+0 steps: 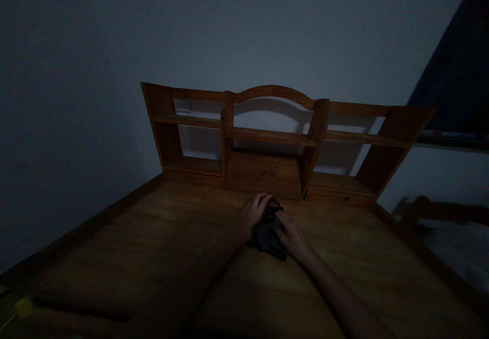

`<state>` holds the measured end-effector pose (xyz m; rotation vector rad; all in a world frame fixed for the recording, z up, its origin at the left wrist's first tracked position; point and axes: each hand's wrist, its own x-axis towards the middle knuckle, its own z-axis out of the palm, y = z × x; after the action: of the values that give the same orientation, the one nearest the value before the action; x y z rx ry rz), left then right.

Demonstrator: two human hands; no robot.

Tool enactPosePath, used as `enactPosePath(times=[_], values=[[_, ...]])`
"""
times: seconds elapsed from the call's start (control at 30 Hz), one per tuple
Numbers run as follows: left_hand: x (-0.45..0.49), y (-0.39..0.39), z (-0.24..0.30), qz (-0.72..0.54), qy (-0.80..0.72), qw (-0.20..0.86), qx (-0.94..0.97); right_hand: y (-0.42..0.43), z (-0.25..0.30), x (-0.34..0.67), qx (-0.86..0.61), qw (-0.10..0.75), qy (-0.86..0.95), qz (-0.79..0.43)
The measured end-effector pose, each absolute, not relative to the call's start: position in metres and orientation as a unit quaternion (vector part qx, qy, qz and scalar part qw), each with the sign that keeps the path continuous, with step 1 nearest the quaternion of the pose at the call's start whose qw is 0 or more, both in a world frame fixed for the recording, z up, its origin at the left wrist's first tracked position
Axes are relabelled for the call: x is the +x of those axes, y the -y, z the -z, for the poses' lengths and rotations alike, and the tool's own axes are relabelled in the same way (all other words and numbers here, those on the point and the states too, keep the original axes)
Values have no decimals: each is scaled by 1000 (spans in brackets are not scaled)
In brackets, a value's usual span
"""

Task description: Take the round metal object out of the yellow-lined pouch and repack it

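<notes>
Wood desktop (pixel 171 227), dimly lit, under left hand (pixel 254 216) and right hand (pixel 293 234). Dark grey item (pixel 266 236) sits between them; both touch it, fingers bent, can't tell if either grips. Wooden shelf unit (pixel 271 136) just beyond the hands, pale wall (pixel 229 33) behind that.

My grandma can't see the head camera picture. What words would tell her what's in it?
In a dim room, a person's left hand and right hand touch a dark object, too shadowy to identify, on a wooden desktop. Behind it stands a wooden shelf unit with an arched middle, in front of a plain wall.
</notes>
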<state>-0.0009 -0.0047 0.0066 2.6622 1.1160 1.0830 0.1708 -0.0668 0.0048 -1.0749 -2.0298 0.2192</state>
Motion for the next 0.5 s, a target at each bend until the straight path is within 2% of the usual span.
enactPosePath(times=[0.5], values=[[-3, 8, -14, -368, -362, 43, 855, 64, 2, 171, -408, 410, 812, -77]])
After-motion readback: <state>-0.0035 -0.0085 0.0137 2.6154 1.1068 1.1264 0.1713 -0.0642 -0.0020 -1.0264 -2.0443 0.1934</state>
